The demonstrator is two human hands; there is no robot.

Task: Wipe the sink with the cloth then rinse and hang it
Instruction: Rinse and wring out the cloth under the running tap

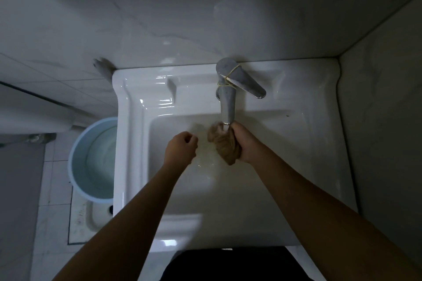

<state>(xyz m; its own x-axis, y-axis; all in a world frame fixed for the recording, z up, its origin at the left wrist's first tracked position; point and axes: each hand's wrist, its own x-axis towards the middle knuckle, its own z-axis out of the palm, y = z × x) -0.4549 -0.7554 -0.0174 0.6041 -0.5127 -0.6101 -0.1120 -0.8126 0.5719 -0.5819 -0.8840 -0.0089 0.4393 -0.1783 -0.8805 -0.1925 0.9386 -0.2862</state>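
A white ceramic sink [132, 134] fills the middle of the view. My right hand [245, 143] is shut on a bunched tan cloth [225, 143], held right under the spout of the metal faucet [227, 102]. Water runs from the spout onto the top of the cloth. My left hand [181, 147] hovers over the basin just left of the cloth, fingers curled shut, holding nothing. The faucet's lever [247, 85] points to the right, with a yellow rubber band around its base.
A light blue bucket [77, 166] with water stands on the floor left of the sink. Tiled walls close in behind and on the right. A floor drain area [91, 219] lies below the bucket.
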